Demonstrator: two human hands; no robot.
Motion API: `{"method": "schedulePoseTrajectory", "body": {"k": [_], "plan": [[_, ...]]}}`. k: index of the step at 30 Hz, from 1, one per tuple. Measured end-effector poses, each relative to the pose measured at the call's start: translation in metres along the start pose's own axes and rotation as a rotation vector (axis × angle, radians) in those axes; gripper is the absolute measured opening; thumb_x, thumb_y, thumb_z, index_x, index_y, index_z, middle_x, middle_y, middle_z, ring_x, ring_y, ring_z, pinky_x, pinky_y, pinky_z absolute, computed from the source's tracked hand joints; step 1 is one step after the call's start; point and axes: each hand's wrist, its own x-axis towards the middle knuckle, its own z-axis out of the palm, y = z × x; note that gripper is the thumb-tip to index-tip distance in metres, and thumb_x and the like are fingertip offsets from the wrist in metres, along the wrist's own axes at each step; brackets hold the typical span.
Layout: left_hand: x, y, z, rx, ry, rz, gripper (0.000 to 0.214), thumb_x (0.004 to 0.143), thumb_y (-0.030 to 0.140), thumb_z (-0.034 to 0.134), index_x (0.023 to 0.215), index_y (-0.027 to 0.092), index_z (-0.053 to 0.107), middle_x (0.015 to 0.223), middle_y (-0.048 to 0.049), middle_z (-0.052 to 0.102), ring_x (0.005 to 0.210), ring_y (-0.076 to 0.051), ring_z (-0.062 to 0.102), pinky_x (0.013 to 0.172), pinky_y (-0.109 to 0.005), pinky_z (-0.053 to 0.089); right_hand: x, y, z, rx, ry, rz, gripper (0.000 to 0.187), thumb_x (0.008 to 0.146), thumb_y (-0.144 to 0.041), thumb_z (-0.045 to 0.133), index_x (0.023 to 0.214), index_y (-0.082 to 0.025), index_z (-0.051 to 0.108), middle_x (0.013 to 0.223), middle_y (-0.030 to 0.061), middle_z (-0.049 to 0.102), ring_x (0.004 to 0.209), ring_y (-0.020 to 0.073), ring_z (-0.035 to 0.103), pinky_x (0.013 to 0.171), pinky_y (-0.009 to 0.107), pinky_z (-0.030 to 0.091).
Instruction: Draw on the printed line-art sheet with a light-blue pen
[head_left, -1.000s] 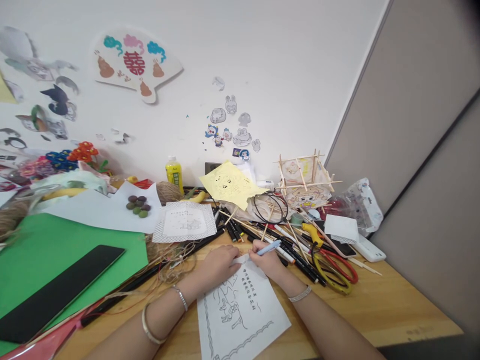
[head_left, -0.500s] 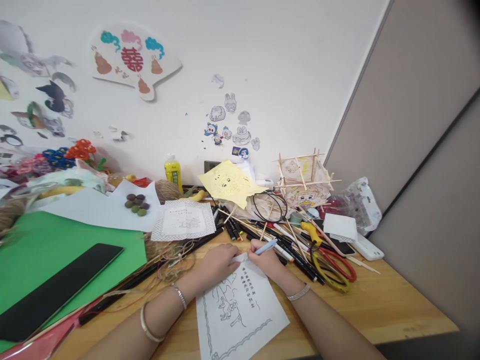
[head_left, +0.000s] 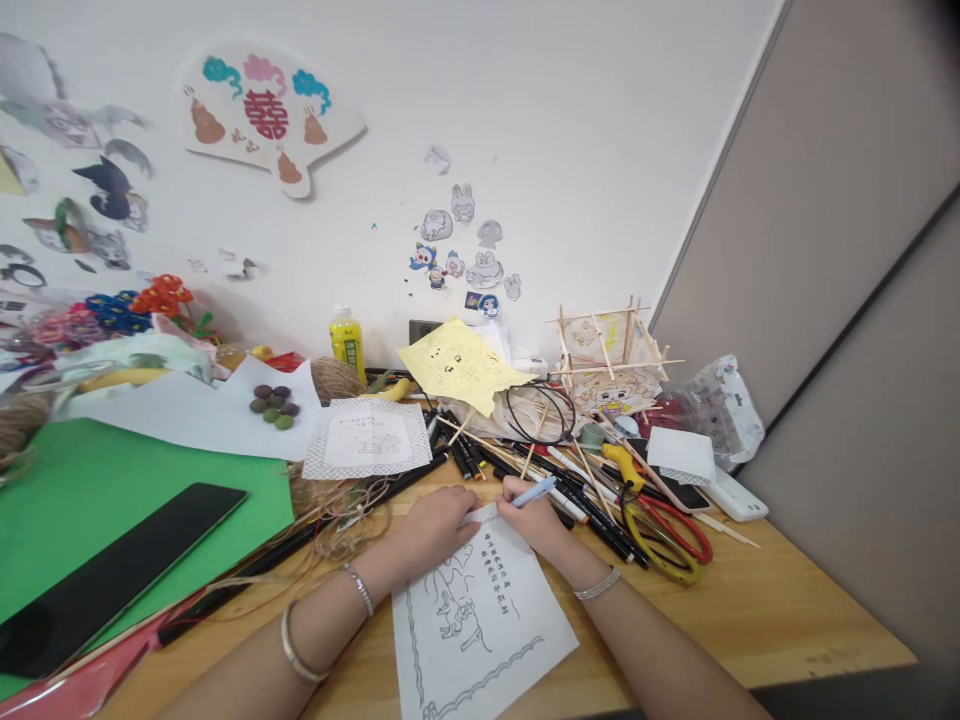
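A sheet of white paper [head_left: 499,640] with line drawings, a wavy border and rows of handwritten characters lies on the wooden table. My left hand [head_left: 441,518] rests on its upper left edge, fingers lying on the paper and holding nothing. At the top edge, my right hand [head_left: 525,512] is closed around a light blue pen [head_left: 536,491], which slants up to the right. The pen's tip is hidden by my fingers. Just beyond my hands are black markers [head_left: 463,455] and a smaller drawn card [head_left: 367,440].
Scissors [head_left: 694,525] and a yellow-handled tool [head_left: 622,465] lie right of my right hand among wooden sticks. A stick frame [head_left: 607,350], yellow paper [head_left: 457,362] and drink bottle [head_left: 346,342] stand near the wall. Left are green sheet [head_left: 225,490] and black tablet-like slab [head_left: 120,575].
Both hands stay in nearly the same place on the paper. The pen has shifted very slightly, and the camera view has moved a little.
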Motion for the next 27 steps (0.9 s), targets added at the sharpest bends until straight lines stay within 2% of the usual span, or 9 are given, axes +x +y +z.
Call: {"method": "schedulePoseTrajectory", "body": {"k": [13, 27], "plan": [[-0.0004, 0.0012, -0.0001, 0.011, -0.003, 0.004, 0.014, 0.081, 0.026, 0.047, 0.085, 0.018, 0.057, 0.086, -0.005, 0.063, 0.081, -0.02, 0.058, 0.067, -0.027, 0.04, -0.0003, -0.0012, 0.0006, 0.036, -0.037, 0.008, 0.017, 0.066, -0.016, 0.044, 0.056, -0.02, 0.031, 0.054, -0.0056, 0.033, 0.054, 0.0105, 0.032, 0.048, 0.021, 0.023], [-0.0003, 0.0008, 0.0004, 0.016, 0.001, -0.004, 0.015, 0.082, 0.027, 0.045, 0.085, 0.018, 0.057, 0.085, -0.0054, 0.062, 0.081, -0.021, 0.058, 0.069, -0.028, 0.041, 0.0, 0.0031, 0.0003, -0.008, 0.009, 0.024, 0.014, 0.063, -0.013, 0.043, 0.056, -0.02, 0.033, 0.054, -0.0059, 0.035, 0.054, 0.0104, 0.034, 0.048, 0.021, 0.023]]}}
